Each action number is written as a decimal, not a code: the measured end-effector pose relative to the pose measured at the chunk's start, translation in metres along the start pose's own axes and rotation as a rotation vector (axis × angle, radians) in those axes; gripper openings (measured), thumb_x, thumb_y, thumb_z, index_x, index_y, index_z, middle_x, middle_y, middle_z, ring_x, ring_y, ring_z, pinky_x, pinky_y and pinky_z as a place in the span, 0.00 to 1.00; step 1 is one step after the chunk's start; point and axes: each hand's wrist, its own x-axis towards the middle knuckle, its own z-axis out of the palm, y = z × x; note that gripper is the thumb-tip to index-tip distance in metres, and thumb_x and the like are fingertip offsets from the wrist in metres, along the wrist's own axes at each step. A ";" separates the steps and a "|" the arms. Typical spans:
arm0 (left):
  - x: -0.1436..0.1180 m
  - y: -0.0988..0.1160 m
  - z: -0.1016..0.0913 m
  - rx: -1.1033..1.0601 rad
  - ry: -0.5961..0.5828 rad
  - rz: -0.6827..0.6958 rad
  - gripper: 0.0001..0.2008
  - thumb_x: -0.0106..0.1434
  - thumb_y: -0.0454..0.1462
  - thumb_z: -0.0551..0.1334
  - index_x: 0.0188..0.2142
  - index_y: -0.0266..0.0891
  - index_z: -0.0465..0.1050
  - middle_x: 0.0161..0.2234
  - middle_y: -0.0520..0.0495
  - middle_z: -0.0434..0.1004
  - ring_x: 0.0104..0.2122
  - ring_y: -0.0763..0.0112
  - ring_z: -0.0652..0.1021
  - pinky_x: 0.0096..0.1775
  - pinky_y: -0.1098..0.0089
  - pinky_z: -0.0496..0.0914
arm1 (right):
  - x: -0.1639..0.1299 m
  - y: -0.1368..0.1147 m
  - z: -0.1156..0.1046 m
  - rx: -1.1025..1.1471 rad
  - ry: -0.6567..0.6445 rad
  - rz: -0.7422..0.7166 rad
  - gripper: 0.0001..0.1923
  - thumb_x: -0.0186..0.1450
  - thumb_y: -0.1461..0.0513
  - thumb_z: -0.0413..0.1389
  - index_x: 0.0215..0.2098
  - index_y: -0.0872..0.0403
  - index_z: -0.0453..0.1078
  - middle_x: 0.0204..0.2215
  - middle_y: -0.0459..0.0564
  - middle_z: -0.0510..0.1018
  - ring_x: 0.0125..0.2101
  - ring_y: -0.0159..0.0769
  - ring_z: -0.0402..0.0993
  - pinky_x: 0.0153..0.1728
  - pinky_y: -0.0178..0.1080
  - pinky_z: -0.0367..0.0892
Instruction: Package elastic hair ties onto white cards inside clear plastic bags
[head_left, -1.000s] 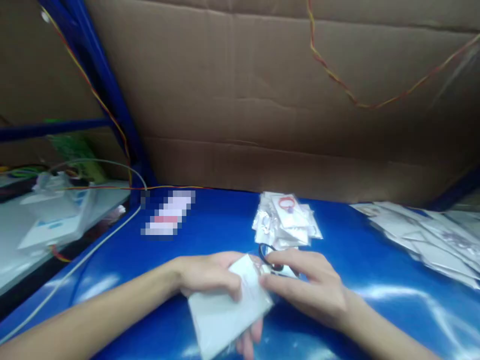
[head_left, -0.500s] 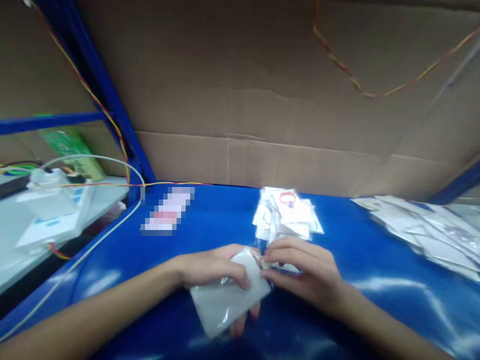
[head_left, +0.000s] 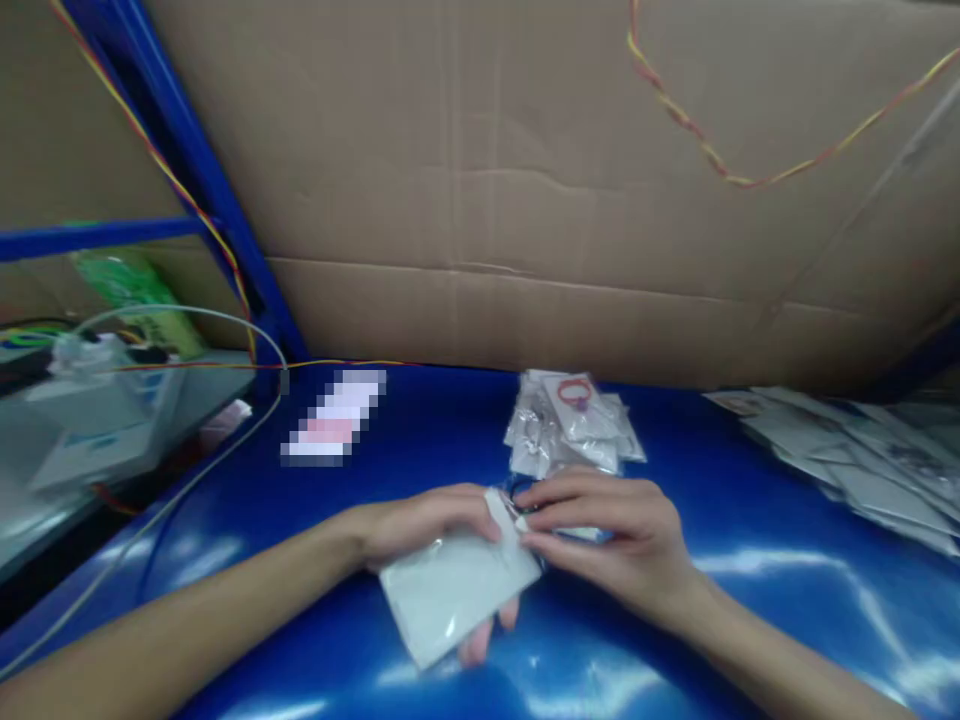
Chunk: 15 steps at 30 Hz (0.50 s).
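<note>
A small clear plastic bag with a white card inside (head_left: 450,595) lies tilted across my left hand (head_left: 431,525). My left thumb presses on its face, and the fingers support it from below. At the bag's upper right corner, my right hand (head_left: 615,525) pinches with thumb and fingers close together. A thin dark loop (head_left: 519,490) shows by those fingertips; whether they grip it or the bag's edge is hidden. Just beyond my hands is a pile of similar clear bags (head_left: 536,430), the top one showing a red bracelet (head_left: 574,392) on a white card.
More flat white packets (head_left: 862,460) spread over the right of the blue table (head_left: 420,430). A blurred-out white and pink slip (head_left: 337,415) lies at left. A white cable (head_left: 187,480) curves past a side shelf with a power strip (head_left: 112,420). Cardboard (head_left: 525,200) walls the back.
My left thumb has shifted up toward the bag's top corner. My right fingers stay at that corner, and the dark loop there shows more clearly. The bag has hardly moved.
</note>
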 end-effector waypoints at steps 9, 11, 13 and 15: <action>0.000 0.002 0.001 -0.022 -0.077 -0.045 0.20 0.60 0.48 0.58 0.35 0.35 0.81 0.25 0.40 0.83 0.31 0.51 0.83 0.33 0.63 0.73 | 0.001 -0.001 -0.002 0.010 -0.027 -0.001 0.03 0.62 0.65 0.69 0.35 0.52 0.83 0.35 0.52 0.88 0.33 0.39 0.85 0.37 0.39 0.81; 0.000 0.001 0.001 -0.040 -0.074 -0.032 0.20 0.60 0.48 0.58 0.34 0.35 0.81 0.25 0.40 0.83 0.31 0.52 0.83 0.34 0.63 0.73 | 0.001 -0.001 -0.003 0.036 -0.060 0.000 0.05 0.63 0.66 0.68 0.38 0.52 0.83 0.37 0.52 0.88 0.35 0.38 0.85 0.39 0.39 0.80; 0.001 0.000 0.000 -0.032 -0.095 -0.038 0.22 0.61 0.50 0.56 0.34 0.34 0.81 0.25 0.40 0.83 0.31 0.51 0.83 0.34 0.63 0.73 | 0.002 -0.001 -0.003 0.053 -0.094 0.021 0.08 0.64 0.67 0.66 0.41 0.52 0.83 0.40 0.52 0.87 0.38 0.38 0.85 0.41 0.39 0.79; 0.002 0.001 -0.003 -0.002 -0.120 -0.042 0.25 0.61 0.51 0.54 0.34 0.33 0.82 0.25 0.38 0.82 0.30 0.50 0.82 0.34 0.62 0.73 | 0.003 -0.003 -0.003 0.063 -0.093 0.037 0.10 0.65 0.69 0.64 0.43 0.51 0.83 0.41 0.51 0.87 0.39 0.37 0.85 0.43 0.39 0.78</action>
